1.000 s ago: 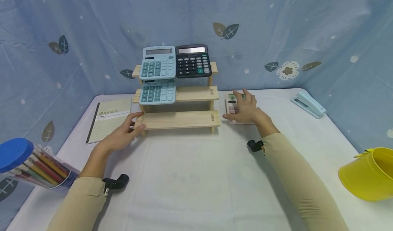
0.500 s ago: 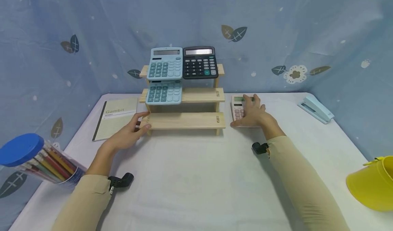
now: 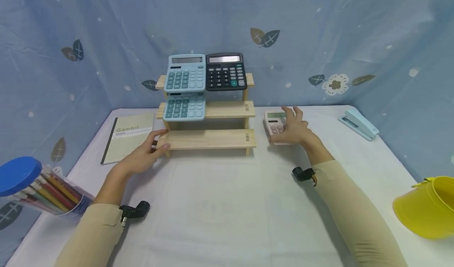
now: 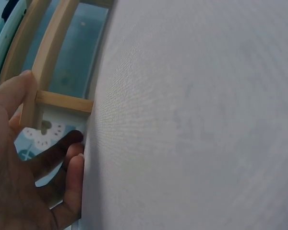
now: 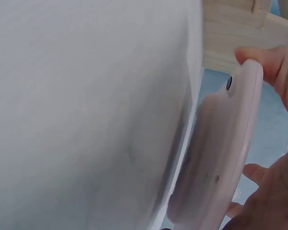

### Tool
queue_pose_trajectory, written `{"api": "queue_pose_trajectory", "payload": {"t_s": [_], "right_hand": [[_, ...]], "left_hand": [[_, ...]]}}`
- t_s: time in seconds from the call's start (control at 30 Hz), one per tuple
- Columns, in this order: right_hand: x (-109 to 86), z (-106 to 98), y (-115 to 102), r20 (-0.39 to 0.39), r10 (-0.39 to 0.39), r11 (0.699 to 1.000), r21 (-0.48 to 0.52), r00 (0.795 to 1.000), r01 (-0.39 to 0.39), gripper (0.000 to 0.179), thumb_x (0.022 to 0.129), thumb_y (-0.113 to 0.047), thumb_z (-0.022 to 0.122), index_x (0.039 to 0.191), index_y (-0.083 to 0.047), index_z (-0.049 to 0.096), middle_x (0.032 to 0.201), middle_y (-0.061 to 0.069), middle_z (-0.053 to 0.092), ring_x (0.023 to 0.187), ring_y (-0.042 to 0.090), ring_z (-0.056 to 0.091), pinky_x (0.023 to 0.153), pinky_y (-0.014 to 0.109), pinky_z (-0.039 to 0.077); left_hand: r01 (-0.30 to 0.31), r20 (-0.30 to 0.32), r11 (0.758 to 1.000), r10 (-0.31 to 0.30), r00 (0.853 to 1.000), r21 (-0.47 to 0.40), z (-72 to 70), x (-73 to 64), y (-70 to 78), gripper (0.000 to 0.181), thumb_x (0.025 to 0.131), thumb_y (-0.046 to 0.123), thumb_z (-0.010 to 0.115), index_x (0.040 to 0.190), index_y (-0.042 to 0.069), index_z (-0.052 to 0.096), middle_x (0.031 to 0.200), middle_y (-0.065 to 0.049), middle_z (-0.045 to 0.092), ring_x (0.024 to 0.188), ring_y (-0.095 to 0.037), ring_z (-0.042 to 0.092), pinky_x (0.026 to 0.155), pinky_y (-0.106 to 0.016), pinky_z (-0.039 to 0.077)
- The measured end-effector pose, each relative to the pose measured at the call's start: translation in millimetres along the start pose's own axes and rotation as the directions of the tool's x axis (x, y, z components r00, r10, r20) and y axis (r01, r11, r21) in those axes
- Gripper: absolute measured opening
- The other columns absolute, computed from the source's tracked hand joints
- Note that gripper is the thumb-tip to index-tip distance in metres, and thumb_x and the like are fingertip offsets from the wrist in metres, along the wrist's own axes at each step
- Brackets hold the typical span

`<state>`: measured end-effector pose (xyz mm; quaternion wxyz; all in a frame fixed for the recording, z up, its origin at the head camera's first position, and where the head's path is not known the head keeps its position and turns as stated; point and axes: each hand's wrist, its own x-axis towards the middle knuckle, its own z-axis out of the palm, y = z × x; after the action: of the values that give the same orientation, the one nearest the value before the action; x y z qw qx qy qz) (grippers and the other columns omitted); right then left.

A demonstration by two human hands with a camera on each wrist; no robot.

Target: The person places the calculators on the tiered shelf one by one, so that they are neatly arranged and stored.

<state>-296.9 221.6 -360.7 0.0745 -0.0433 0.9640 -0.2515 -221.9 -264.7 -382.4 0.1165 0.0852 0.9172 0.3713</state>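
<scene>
In the head view, a three-tier wooden rack (image 3: 205,139) stands at the back of the white table. My left hand (image 3: 140,155) holds the left end of its lowest shelf; in the left wrist view the thumb presses the shelf's edge (image 4: 47,57) and the lower fingers hang loose. My right hand (image 3: 298,132) grips a pink calculator (image 3: 274,128) right of the rack. In the right wrist view, the calculator (image 5: 230,139) is tilted, its near edge off the cloth. Light blue calculators sit on the top shelf (image 3: 185,73) and middle shelf (image 3: 184,107), and a black calculator (image 3: 226,72) sits on top.
A notebook (image 3: 129,137) lies left of the rack. At the left edge stands a clear jar of pencils (image 3: 53,192) with a blue lid. A light blue stapler (image 3: 360,124) lies at the back right, and a yellow bucket (image 3: 420,210) is at the right edge.
My right hand's fingers have closed on the pink calculator, which has tilted and shifted slightly right, away from the rack. The left hand stays on the rack. The head view sways a little.
</scene>
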Motion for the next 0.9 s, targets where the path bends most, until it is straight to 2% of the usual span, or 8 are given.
{"api": "queue_pose_trajectory", "payload": {"t_s": [0.17,0.33,0.47,0.67,0.9], "right_hand": [[-5.8,-4,2,-0.024,-0.027,0.994,0.109,0.999,0.030,0.125,0.073,-0.035,0.086,0.165,-0.021,0.002,0.167,0.023,-0.013,0.138,0.061,0.023,0.101,0.074,0.037],[-12.0,-13,3,-0.023,-0.060,0.968,0.241,0.998,0.064,0.127,0.074,-0.030,0.087,0.166,-0.025,0.000,0.166,0.020,-0.009,0.133,0.050,0.032,0.105,0.062,0.037],[-19.1,-21,-3,-0.033,-0.099,0.947,0.305,0.995,0.104,0.125,0.075,-0.028,0.088,0.166,-0.026,0.002,0.166,0.018,-0.006,0.133,0.043,0.030,0.107,0.057,0.034],[-31.1,-27,-14,-0.050,-0.154,0.920,0.356,0.987,0.162,0.123,0.076,-0.025,0.089,0.165,-0.026,0.004,0.166,0.015,-0.006,0.132,0.039,0.029,0.104,0.052,0.035],[-43.8,-30,-26,-0.058,-0.199,0.899,0.386,0.978,0.206,0.122,0.075,-0.022,0.089,0.165,-0.030,0.006,0.167,0.013,-0.007,0.134,0.039,0.026,0.104,0.054,0.034]], "left_hand": [[-0.002,0.002,1.000,0.002,1.000,-0.006,-2.5,-1.5,1.3,0.072,0.106,0.057,0.047,0.163,0.032,0.012,0.147,-0.031,0.045,0.130,-0.045,0.052,0.098,-0.057,0.047],[-0.009,0.003,1.000,0.009,1.000,-0.009,-2.1,-0.6,0.4,0.071,0.106,0.055,0.047,0.163,0.031,0.012,0.146,-0.031,0.045,0.129,-0.045,0.053,0.097,-0.053,0.049],[-0.005,0.002,1.000,0.005,1.000,-0.009,-2.7,-0.9,0.1,0.072,0.106,0.056,0.047,0.163,0.032,0.012,0.146,-0.030,0.045,0.128,-0.044,0.053,0.095,-0.051,0.049],[-0.010,0.000,1.000,0.010,1.000,-0.010,-4.4,-1.6,1.9,0.071,0.107,0.055,0.046,0.163,0.031,0.011,0.146,-0.030,0.045,0.127,-0.044,0.054,0.093,-0.049,0.049],[-0.018,0.010,1.000,0.018,1.000,-0.024,-1.5,-0.7,1.6,0.071,0.107,0.053,0.046,0.164,0.029,0.011,0.145,-0.031,0.044,0.126,-0.044,0.054,0.093,-0.048,0.049]]}}
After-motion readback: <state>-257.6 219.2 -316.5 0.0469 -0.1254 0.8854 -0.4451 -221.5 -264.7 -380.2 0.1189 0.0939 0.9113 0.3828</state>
